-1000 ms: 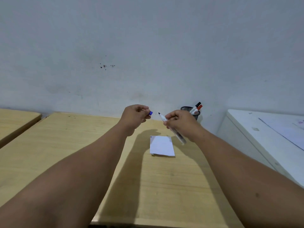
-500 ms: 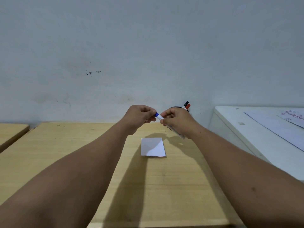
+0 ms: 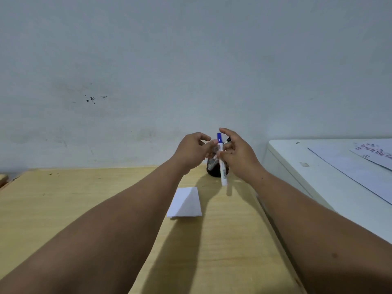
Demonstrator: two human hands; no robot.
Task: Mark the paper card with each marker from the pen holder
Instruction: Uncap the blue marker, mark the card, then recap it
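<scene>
nearest me, at 6 o'clock on the wooden table (image 3: 63, 209), lies the paper card (image 3: 185, 202) — flat, thin, light, and likely to skid under a marker tip unless i pin a corner. beyond it, toward 12 o'clock, my right hand (image 3: 239, 158) pinches the blue-capped marker (image 3: 221, 162) mid-barrel, upright, cap on top. its barrel looks stiff, smooth and light, so the middle suits carrying and nearer the tip suits writing. my left hand (image 3: 191, 153) sits just beside the cap, fingers loosely curled, holding nothing i can see. just behind both hands stands the dark mesh pen holder (image 3: 214, 168) — a black cap peeks out above it.
</scene>
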